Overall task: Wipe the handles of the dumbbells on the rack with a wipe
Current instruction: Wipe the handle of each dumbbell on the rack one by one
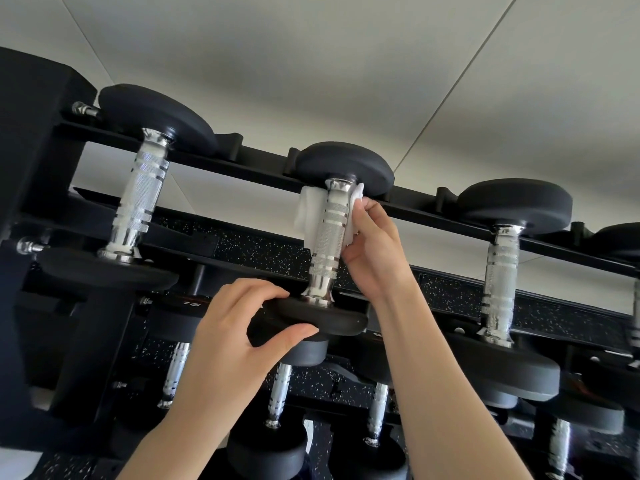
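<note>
Three black dumbbells with knurled chrome handles lie across the top tier of the black rack (214,157). The middle dumbbell's handle (327,244) has a white wipe (306,211) wrapped behind its upper part. My right hand (372,247) pinches the wipe against the handle's right side. My left hand (239,327) grips the near head (332,318) of that same dumbbell, thumb under its rim, fingers over the top. The left dumbbell's handle (138,199) and the right dumbbell's handle (500,282) are bare.
Lower tiers hold several more dumbbells with chrome handles (278,393). A head marked 15 (180,306) sits just left of my left hand. Black speckled flooring (263,249) shows through the rack, and a pale wall rises behind it.
</note>
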Available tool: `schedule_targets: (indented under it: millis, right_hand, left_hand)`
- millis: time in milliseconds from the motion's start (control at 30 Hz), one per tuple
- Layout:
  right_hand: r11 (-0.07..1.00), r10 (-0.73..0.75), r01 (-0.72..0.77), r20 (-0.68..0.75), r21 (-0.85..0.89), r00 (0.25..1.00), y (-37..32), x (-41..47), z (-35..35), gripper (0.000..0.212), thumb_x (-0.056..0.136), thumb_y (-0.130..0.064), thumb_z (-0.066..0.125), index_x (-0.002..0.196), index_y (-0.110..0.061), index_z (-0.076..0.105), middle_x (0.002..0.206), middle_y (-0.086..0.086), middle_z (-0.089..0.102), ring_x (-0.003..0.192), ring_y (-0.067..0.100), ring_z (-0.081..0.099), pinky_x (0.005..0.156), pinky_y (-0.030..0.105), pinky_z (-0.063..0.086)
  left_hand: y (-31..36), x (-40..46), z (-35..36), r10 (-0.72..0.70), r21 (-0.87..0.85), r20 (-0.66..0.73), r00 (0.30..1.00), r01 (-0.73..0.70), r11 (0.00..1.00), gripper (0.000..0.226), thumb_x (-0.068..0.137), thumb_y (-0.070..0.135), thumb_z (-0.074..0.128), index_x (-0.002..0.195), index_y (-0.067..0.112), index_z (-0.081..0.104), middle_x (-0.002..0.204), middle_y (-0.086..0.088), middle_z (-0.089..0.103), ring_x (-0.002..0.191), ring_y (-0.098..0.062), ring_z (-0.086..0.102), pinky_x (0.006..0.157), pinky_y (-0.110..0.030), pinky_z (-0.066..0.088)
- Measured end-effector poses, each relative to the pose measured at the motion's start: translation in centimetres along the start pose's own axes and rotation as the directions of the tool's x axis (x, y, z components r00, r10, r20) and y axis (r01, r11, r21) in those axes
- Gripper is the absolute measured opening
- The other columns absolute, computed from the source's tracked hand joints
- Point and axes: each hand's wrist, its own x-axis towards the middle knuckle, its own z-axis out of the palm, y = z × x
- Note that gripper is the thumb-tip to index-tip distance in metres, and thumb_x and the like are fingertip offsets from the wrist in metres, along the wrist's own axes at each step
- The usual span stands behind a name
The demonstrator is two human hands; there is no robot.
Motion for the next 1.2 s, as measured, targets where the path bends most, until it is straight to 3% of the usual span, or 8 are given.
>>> schedule_targets:
  millis: [267,433,567,867,1000,1100,1200]
  right_hand:
    - [0.997,0.023,-0.020,0.028,-0.073,0.999,0.8,-1.2,-0.9,0.007,0.099,-0.015,0.044,0.099,-0.011,0.050,0.085,0.005,0.068,0.073,0.017,0.064,0.064,0.035,0.056]
    - [0.991,0.083,-0.078,0.044,-0.106,0.996,1.0,-2.1,-1.2,0.028,0.099,-0.016,0.043,0.119,0.002,0.049,0.091,0.010,0.067,0.077,0.021,0.065,0.069,0.037,0.057]
    - [0.975,0.133,-0.118,0.065,-0.190,0.989,1.0,-3.1,-1.6,0.017,0.098,-0.016,0.044,0.099,-0.003,0.054,0.078,0.009,0.068,0.066,0.020,0.065,0.056,0.031,0.054]
    - [0.929,0.212,-0.173,0.088,-0.327,0.973,0.6,-4.8,-1.9,0.016,0.097,-0.016,0.045,0.090,-0.007,0.055,0.074,0.003,0.069,0.061,0.013,0.064,0.052,0.021,0.051]
    - [0.789,0.171,-0.109,0.045,-0.605,0.984,0.5,-5.7,-2.0,0.016,0.097,-0.021,0.048,0.095,-0.009,0.058,0.080,0.004,0.071,0.071,0.014,0.063,0.066,0.027,0.049]
    - [0.609,0.057,-0.017,0.023,-0.793,0.998,0.0,-6.6,-1.6,0.010,0.094,-0.021,0.054,0.089,-0.016,0.061,0.073,0.002,0.071,0.065,0.009,0.061,0.065,0.027,0.048]
    - [0.447,-0.041,0.091,0.081,-0.890,0.996,-0.6,-7.6,-1.3,0.010,0.087,-0.025,0.065,0.078,-0.020,0.065,0.065,0.004,0.069,0.060,0.016,0.060,0.065,0.032,0.048]
  left_hand:
    - [0.0,0.1,0.0,0.027,0.010,-0.006,1.000,-0.027,1.000,0.041,0.072,0.058,0.063,0.099,0.027,0.067,0.101,0.017,0.060,0.101,-0.012,0.057,0.084,-0.026,0.045]
    - [0.0,0.0,0.0,0.019,0.008,-0.011,1.000,-0.019,1.000,0.043,0.072,0.059,0.062,0.100,0.026,0.067,0.102,0.017,0.060,0.102,-0.013,0.057,0.084,-0.028,0.046]
    - [-0.1,-0.1,0.0,0.020,0.009,-0.014,1.000,-0.019,1.000,0.044,0.072,0.059,0.062,0.101,0.027,0.066,0.102,0.017,0.060,0.103,-0.013,0.057,0.084,-0.032,0.049]
    - [0.0,-0.1,0.0,0.016,-0.004,-0.023,1.000,-0.016,1.000,0.046,0.072,0.059,0.062,0.102,0.025,0.067,0.103,0.015,0.060,0.103,-0.014,0.057,0.085,-0.039,0.051]
    - [0.0,-0.1,0.0,0.015,-0.019,-0.020,1.000,-0.015,1.000,0.046,0.072,0.059,0.062,0.103,0.025,0.066,0.104,0.016,0.060,0.104,-0.013,0.057,0.086,-0.039,0.051]
    - [0.1,-0.1,-0.1,0.014,-0.030,-0.016,1.000,-0.014,0.999,0.046,0.073,0.060,0.062,0.103,0.025,0.066,0.104,0.016,0.059,0.105,-0.012,0.056,0.087,-0.038,0.051]
    - [0.0,-0.1,-0.1,0.013,-0.039,-0.009,1.000,-0.014,0.999,0.048,0.072,0.061,0.062,0.103,0.024,0.067,0.104,0.017,0.060,0.106,-0.012,0.056,0.087,-0.036,0.050]
